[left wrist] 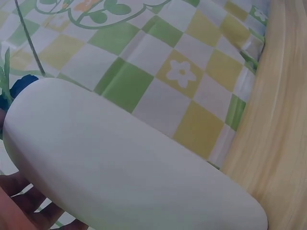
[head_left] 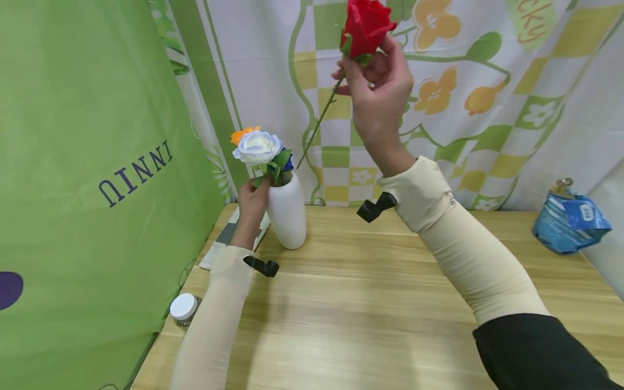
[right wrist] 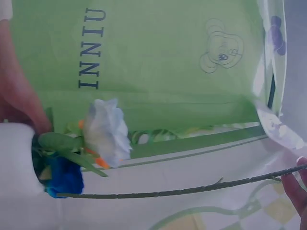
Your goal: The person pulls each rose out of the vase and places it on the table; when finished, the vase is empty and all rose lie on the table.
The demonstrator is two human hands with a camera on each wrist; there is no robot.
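Observation:
In the head view, my right hand [head_left: 382, 89] pinches a red rose [head_left: 368, 27] just under its bloom, high above the table. Its long green stem [right wrist: 163, 193] slants down, and the tip overlaps a blue flower [right wrist: 66, 177] near the mouth of a white vase [head_left: 287, 214]. At the vase's rim is my left hand [head_left: 253, 203], thumb beside the stems and other fingers [left wrist: 31, 203] along the far side. The vase stands upright and holds a white rose [head_left: 258, 147], an orange flower [head_left: 245, 134] and the blue one, with green leaves.
A grey-and-white flat item [head_left: 226, 235] lies behind my left wrist. A jar with a white lid [head_left: 184, 307] stands at the table's left edge. On the right is a blue pouch [head_left: 570, 222]. Green cloth [head_left: 97, 108] and a patterned curtain [head_left: 336, 168] border the wooden table [head_left: 351, 303].

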